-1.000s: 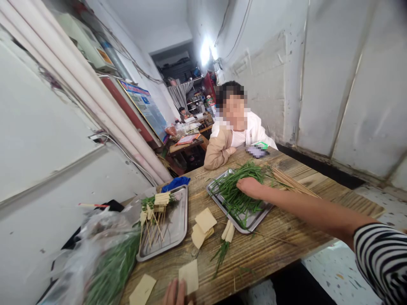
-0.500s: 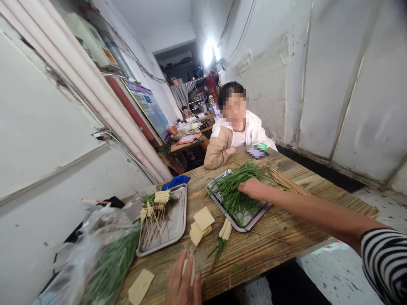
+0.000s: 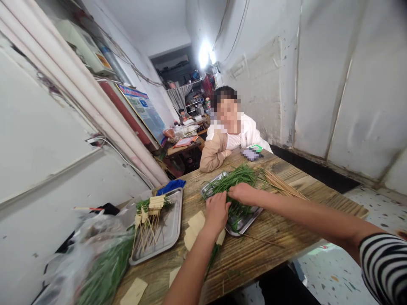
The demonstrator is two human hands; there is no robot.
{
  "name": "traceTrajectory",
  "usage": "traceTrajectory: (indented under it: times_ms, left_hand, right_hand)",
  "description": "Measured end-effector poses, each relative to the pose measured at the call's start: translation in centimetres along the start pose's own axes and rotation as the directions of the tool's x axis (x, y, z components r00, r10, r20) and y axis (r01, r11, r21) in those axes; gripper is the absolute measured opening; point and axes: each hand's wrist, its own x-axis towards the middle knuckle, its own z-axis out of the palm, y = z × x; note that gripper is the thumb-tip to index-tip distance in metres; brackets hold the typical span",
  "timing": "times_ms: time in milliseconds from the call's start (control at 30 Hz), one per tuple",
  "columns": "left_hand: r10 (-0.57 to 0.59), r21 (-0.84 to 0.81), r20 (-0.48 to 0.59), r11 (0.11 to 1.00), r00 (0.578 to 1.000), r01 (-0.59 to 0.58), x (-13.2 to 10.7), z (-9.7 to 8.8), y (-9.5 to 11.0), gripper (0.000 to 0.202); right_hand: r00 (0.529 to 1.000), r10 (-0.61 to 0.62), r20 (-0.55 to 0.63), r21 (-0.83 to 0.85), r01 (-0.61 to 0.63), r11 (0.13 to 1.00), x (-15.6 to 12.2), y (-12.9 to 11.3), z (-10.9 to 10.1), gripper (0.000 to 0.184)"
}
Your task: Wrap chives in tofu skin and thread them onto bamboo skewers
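Both my hands meet over a heap of long green chives (image 3: 241,173) on a metal tray (image 3: 246,226). My right hand (image 3: 243,193) is closed on some chives, its fingertips buried among them. Beside it, my left hand (image 3: 218,210) has its fingers bent together at the near side of the heap, touching the same chives; its fingertips are partly hidden. Under my left forearm lie square pale tofu-skin sheets (image 3: 194,224). Partly covered by the left wrist is a tofu-skin roll (image 3: 221,237) with chives sticking out. Another tofu-skin sheet (image 3: 135,291) lies at the table's near edge.
A second tray (image 3: 174,218) on the left bears several skewered rolls (image 3: 155,203). Left of it sits a plastic bag of greens (image 3: 108,267). Bamboo skewers (image 3: 282,184) lie right of the chives. Across the wooden table (image 3: 305,224) a person (image 3: 214,148) leans on folded arms.
My left hand has moved from the sheet at the near edge up to the chives beside my right hand. The right hand has drawn slightly nearer, still in the chives.
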Motion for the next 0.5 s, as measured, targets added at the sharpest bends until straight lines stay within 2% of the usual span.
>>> traceTrajectory:
  times_ms: [100,333,500]
  left_hand:
    - [-0.030,-0.018,0.121,0.999,0.992,0.033,2.6,0.5,0.5,0.028]
    - [0.074,-0.079,0.221,0.995,0.973,-0.058,5.2,-0.2,0.1,0.023]
    - [0.149,-0.227,0.238,0.969,0.960,-0.094,6.0,-1.6,0.3,0.020]
  right_hand:
    - [1.000,0.020,0.017,0.047,-0.021,0.999,0.0,0.4,-0.8,0.024]
    - [0.996,0.079,0.029,0.098,-0.081,0.992,-0.8,1.9,-1.9,0.022]
    - [0.982,0.181,0.052,0.137,-0.187,0.973,-0.6,2.2,-4.2,0.021]
